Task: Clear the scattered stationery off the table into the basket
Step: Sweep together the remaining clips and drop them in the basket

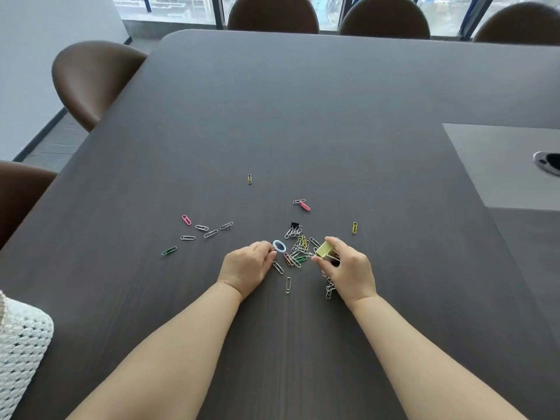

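Right hand (pixel 348 268) fingers pinched on gold binder clip (pixel 323 249). Left hand (pixel 247 265) fingers curled together beside blue ring (pixel 279 246). Paper clips (pixel 298 248) heaped between; white basket (pixel 21 344) far left.

Soft, even daylight comes from the windows (pixel 169 7) at the far end, which look washed out and pale. The dark worktop (pixel 303 116) carries a faint sheen toward the far edge but no hard glare. Shadows under the forearms are weak and diffuse. The wide lens bends the worktop edges and chairs (pixel 94 80) outward. Fine detail in the small clips (pixel 298 250) is slightly soft.
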The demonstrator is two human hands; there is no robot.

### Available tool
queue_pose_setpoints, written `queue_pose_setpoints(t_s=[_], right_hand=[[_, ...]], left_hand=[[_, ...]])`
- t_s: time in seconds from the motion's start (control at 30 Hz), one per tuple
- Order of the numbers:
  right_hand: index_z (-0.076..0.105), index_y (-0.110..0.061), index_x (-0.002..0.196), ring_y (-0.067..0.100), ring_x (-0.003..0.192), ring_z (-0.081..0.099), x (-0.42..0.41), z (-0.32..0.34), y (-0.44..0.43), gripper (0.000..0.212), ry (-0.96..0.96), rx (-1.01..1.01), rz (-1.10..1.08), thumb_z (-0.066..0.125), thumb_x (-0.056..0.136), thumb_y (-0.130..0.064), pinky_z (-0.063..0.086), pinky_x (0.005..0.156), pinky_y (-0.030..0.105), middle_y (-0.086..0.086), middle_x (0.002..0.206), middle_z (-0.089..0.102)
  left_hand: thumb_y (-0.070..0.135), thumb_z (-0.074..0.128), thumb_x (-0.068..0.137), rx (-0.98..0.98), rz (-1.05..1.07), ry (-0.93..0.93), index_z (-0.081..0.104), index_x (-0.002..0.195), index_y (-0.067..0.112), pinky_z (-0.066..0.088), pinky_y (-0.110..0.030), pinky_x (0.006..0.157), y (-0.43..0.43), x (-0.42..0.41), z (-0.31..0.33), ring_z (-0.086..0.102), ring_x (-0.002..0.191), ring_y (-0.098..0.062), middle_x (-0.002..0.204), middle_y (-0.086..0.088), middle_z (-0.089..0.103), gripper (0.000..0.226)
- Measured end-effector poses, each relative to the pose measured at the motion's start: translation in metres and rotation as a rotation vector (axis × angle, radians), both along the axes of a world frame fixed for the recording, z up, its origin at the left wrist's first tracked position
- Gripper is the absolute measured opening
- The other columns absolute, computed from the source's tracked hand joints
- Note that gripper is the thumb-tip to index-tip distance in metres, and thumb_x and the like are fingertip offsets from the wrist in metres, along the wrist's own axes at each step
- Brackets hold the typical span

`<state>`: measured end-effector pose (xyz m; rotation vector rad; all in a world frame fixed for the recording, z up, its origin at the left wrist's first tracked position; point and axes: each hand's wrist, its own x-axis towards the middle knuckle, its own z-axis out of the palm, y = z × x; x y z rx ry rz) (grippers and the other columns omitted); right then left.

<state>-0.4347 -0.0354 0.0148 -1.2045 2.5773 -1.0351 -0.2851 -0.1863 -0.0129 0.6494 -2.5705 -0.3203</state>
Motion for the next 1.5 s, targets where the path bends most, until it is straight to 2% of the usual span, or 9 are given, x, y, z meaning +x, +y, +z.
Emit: queue_pose_setpoints(t_s=[0.2,0.37,0.6,0.77,0.9,1.1,1.27,1.37,1.5], right_hand=[[0.063,-0.008,0.112,0.022,0.08,0.064,0.035,0.048,0.016,0.046,-0.154,-0.084,-0.056,0.077,0.072,-0.024,0.052,0.083,0.038,0.007,0.086,0.069],[0.065,-0.01,0.108,0.014,0.07,0.059,0.097,0.097,0.006,0.042,-0.191,-0.189,-0.041,0.078,0.069,-0.023,0.04,0.068,0.006,-0.004,0.074,0.063],[0.065,-0.018,0.103,0.007,0.062,0.054,0.215,0.151,-0.073,0.036,-0.299,-0.313,0.18,0.079,0.07,-0.021,0.043,0.066,0.009,-0.009,0.068,0.061],[0.065,-0.017,0.108,0.014,0.07,0.06,0.304,0.16,-0.126,0.041,-0.328,-0.332,0.331,0.079,0.07,-0.023,0.049,0.072,0.019,-0.005,0.077,0.064],[0.063,-0.016,0.111,0.015,0.072,0.061,0.341,0.161,-0.141,0.044,-0.305,-0.324,0.395,0.078,0.07,-0.025,0.051,0.074,0.024,-0.004,0.082,0.064],[0.063,-0.015,0.111,0.013,0.075,0.06,0.373,0.157,-0.149,0.045,-0.274,-0.279,0.43,0.078,0.07,-0.024,0.049,0.075,0.023,-0.008,0.084,0.062],[0.061,-0.015,0.114,0.015,0.082,0.062,0.396,0.149,-0.158,0.045,-0.241,-0.241,0.5,0.077,0.072,-0.024,0.053,0.08,0.03,-0.003,0.091,0.066],[0.057,-0.017,0.12,0.021,0.096,0.061,0.413,0.146,-0.168,0.047,-0.195,-0.161,0.549,0.072,0.077,-0.027,0.052,0.086,0.035,0.002,0.107,0.067],[0.049,-0.019,0.128,0.02,0.111,0.052,0.429,0.144,-0.184,0.047,-0.128,0.003,0.636,0.061,0.085,-0.032,0.042,0.09,0.029,0.001,0.125,0.056]], left_hand=[[0.039,0.034,0.088,0.188,0.059,0.115,0.055,0.075,0.013,0.041,-0.027,0.043,0.024,0.055,0.048,0.052,0.049,-0.023,0.061,-0.001,0.059,0.035],[0.041,0.034,0.09,0.263,0.11,0.226,0.041,0.078,0.025,0.042,-0.03,0.051,0.021,0.134,0.11,0.052,0.054,-0.019,0.061,0.005,0.053,0.021],[0.038,0.039,0.087,0.081,0.329,0.32,0.058,0.074,0.009,0.036,-0.017,0.049,-0.026,0.266,0.185,0.052,0.057,-0.012,0.059,0.008,0.055,0.037],[0.039,0.043,0.087,0.19,0.52,0.159,0.064,0.084,0.01,0.04,-0.024,0.055,-0.047,0.367,0.168,0.06,0.061,-0.019,0.074,0.002,0.057,0.036],[0.023,0.054,0.09,0.324,0.445,-0.004,0.067,0.106,0.014,0.045,-0.022,0.072,-0.054,0.401,0.152,0.057,0.078,-0.01,0.091,0.006,0.059,0.022],[0.024,0.044,0.095,0.383,0.359,-0.167,0.055,0.125,0.022,0.042,-0.026,0.096,-0.06,0.423,0.15,0.051,0.112,-0.009,0.118,0.005,0.061,0.031],[0.056,0.021,0.09,0.288,0.451,-0.327,0.052,0.1,0.021,0.042,-0.025,0.064,-0.054,0.437,0.158,0.051,0.081,-0.009,0.095,0.007,0.049,0.048],[0.063,0.002,0.073,0.266,0.463,-0.344,0.047,0.098,0.018,0.034,-0.028,0.061,-0.049,0.447,0.164,0.047,0.076,-0.013,0.096,0.004,0.041,0.068],[0.04,0.04,0.089,0.304,0.452,-0.332,0.046,0.111,0.016,0.038,-0.023,0.072,-0.044,0.458,0.17,0.051,0.093,-0.015,0.112,0.001,0.038,0.033]])
